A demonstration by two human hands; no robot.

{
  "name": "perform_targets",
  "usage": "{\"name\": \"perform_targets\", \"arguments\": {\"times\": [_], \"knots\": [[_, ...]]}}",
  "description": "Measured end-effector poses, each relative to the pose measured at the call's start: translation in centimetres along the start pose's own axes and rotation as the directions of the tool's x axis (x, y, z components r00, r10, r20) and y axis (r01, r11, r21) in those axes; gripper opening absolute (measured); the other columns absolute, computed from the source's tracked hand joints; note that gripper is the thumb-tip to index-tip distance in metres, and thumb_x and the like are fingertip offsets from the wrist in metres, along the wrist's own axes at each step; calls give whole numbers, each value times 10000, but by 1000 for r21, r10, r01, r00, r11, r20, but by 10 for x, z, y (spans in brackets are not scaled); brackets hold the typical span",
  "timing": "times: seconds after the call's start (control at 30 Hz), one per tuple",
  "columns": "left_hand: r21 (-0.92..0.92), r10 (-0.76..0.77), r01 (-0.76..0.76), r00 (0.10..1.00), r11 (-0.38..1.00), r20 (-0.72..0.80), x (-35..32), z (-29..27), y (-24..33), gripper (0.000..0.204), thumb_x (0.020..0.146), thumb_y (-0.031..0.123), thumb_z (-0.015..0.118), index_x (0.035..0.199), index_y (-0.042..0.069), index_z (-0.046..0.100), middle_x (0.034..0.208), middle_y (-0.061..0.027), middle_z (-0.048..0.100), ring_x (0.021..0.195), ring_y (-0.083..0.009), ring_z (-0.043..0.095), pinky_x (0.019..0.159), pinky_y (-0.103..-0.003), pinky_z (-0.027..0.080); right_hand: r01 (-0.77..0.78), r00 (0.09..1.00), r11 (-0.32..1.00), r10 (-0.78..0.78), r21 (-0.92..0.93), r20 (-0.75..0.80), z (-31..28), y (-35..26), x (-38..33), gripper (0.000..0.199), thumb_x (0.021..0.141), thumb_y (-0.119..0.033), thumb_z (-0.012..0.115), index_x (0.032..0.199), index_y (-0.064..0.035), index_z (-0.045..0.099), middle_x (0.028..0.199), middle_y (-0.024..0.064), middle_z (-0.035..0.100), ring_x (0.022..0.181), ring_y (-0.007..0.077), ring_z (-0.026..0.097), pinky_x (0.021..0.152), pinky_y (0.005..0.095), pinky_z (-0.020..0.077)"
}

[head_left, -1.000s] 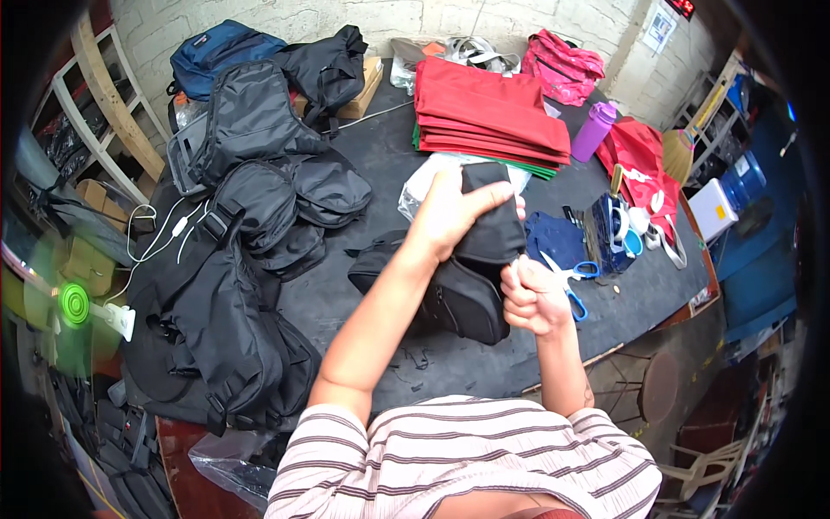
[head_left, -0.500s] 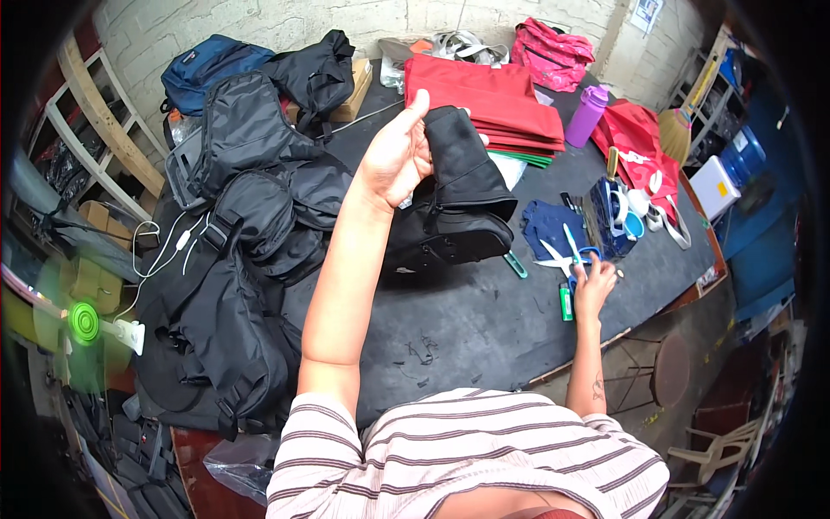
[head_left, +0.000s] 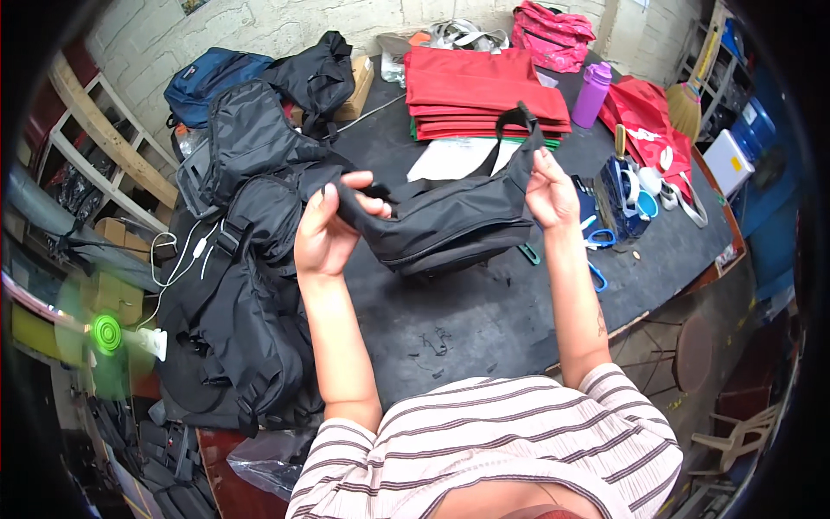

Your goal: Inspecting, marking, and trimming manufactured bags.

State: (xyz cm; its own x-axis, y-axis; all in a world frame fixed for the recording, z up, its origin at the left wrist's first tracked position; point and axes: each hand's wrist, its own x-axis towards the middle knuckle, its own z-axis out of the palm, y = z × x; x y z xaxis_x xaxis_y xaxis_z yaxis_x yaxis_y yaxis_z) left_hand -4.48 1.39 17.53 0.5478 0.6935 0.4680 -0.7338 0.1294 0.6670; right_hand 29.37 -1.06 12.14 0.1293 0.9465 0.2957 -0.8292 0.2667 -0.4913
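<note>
A black waist bag (head_left: pixel 454 227) is stretched between my two hands above the table. My left hand (head_left: pixel 328 229) is closed round its left end, thumb up. At the other end, my right hand (head_left: pixel 552 192) pinches the base of the strap (head_left: pixel 529 130), which rises and loops over with a buckle-like tip. Blue-handled scissors (head_left: pixel 599 238) lie just right of my right wrist, their blades partly hidden behind my hand and forearm. A green tool (head_left: pixel 529 253) rests on the table under the bag's right end.
Several black bags (head_left: pixel 251 320) crowd the table's left side. Folded red fabric bags (head_left: pixel 471 86) are stacked at the back, near a purple bottle (head_left: pixel 592 95). A dark blue holder (head_left: pixel 627 203) with tape rolls stands right. A green-centred fan (head_left: pixel 105 333) spins at far left.
My right hand has left the scissors and come up to the bag's strap end. The bag has turned from hanging in my left hand to being spread between both hands.
</note>
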Motion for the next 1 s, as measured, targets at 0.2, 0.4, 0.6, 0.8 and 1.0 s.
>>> {"name": "perform_targets", "arguments": {"times": [0.2,0.4,0.6,0.8,1.0], "knots": [[-37,33,-39,988,999,-152,-33,-13,11,449,961,299,443,1158,-99,510,986,-220,652,962,-339,625,897,-439,472,25,990,995,-38,-97,-134,35,11,7,146,858,-68,605,965,-151,550,815,-29,629,710,117,595,633,320,482],[-55,11,-28,955,998,-296,-27,-17,4,395,946,295,487,1094,-65,551,931,-164,660,912,-273,638,875,-389,483,241,956,955,-264,-171,-125,37,10,6,216,829,1,614,970,-150,551,924,51,649,839,190,626,770,376,480],[-85,35,-68,938,994,-345,-25,-30,-7,368,947,294,491,1045,-51,574,873,-146,662,836,-246,643,816,-362,500,259,959,946,-276,-195,-68,40,5,2,178,848,23,578,844,-147,526,873,44,642,846,179,626,785,316,486],[-106,22,-60,945,993,-325,-26,-31,-5,342,950,274,487,1062,-33,587,883,-146,666,840,-245,642,825,-371,496,380,913,919,-391,-103,-119,39,2,7,268,767,108,619,843,-111,484,836,85,626,787,212,616,779,355,503],[-115,24,-63,948,991,-319,-31,-26,1,321,955,238,478,1039,-45,603,896,-145,671,830,-242,650,823,-370,501,407,887,906,-422,-116,-189,47,6,4,326,746,107,644,905,-121,475,824,71,624,770,184,611,772,335,467]]}}
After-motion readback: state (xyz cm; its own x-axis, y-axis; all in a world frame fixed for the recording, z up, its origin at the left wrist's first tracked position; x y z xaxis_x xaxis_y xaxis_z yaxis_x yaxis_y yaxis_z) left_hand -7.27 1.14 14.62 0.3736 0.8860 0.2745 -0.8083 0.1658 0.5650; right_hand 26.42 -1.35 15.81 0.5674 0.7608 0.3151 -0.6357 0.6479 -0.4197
